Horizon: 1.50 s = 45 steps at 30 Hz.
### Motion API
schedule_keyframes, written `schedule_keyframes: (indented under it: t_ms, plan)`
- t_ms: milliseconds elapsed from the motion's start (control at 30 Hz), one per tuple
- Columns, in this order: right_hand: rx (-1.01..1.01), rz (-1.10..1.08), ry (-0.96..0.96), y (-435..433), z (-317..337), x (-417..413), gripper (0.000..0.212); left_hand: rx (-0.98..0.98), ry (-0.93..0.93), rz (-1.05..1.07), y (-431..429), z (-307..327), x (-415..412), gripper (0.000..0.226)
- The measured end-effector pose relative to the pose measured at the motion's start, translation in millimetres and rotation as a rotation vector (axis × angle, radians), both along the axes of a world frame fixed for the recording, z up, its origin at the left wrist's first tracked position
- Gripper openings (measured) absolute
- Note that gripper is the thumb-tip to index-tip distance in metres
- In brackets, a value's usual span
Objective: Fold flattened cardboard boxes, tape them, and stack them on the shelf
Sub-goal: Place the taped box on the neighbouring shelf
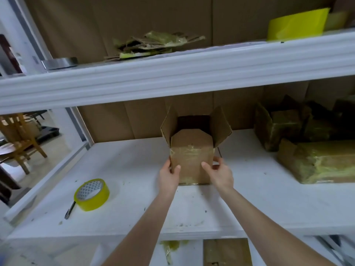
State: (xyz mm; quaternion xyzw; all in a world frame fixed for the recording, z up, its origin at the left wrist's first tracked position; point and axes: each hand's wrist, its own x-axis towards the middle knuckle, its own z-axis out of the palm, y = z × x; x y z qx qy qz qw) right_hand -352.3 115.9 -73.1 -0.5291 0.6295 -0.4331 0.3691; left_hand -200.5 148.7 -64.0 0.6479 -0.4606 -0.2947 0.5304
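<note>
A small brown cardboard box point(192, 150) stands upright on the white shelf board point(134, 169), its side flaps splayed outward and its near flap raised. Old clear tape shows on its front face. My left hand point(169, 175) grips the box's lower left edge, thumb on the front. My right hand point(219, 173) grips the lower right edge, thumb on the front and fingers round the side. A yellow tape roll point(92, 194) lies flat on the shelf to the left, apart from both hands.
A dark pen point(69, 210) lies beside the tape roll. Several taped boxes point(315, 146) sit at the right of the shelf. The upper shelf point(172, 73) holds flattened cardboard point(153, 45), a grey tape roll point(61, 61) and a yellow sheet point(295, 25). A wooden chair point(21, 135) stands left.
</note>
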Motion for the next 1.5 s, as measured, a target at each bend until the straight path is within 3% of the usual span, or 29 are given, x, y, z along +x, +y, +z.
schedule_keyframes:
  t_ms: [233, 400, 533, 700, 800, 900, 1200, 1300, 1433, 1500]
  plan:
    - [-0.077, 0.014, 0.020, -22, 13, 17, 0.037, -0.006, 0.022, 0.065, -17, 7, 13, 0.044]
    - [-0.110, 0.027, 0.010, -47, 20, 46, 0.034, -0.111, -0.078, 0.049, -62, 0, 42, 0.053]
    - [0.012, 0.120, -0.013, -58, 19, 63, 0.040, 0.059, -0.070, 0.036, -76, 5, 52, 0.066]
    - [0.038, 0.224, 0.000, -63, 16, 66, 0.043, 0.117, 0.031, -0.057, -84, -5, 55, 0.079]
    - [0.048, 0.197, 0.054, -63, 20, 56, 0.051, 0.089, 0.027, 0.227, -76, -3, 42, 0.062]
    - [-0.006, 0.085, 0.116, -65, 25, 32, 0.055, 0.052, -0.052, 0.317, -64, -2, 2, 0.044]
    - [-0.303, -0.183, 0.198, -46, 62, -114, 0.041, 0.000, -0.059, -0.141, -84, 6, -160, 0.039]
    - [-0.280, -0.292, 0.279, -37, 63, -183, 0.041, 0.046, -0.129, -0.219, -77, 13, -231, 0.052]
    - [-0.267, -0.420, 0.308, -21, 53, -270, 0.035, -0.132, -0.461, -0.313, -75, 23, -319, 0.081]
    - [-0.260, -0.431, 0.323, -15, 45, -302, 0.034, -0.089, -0.662, -0.407, -83, 29, -350, 0.096]
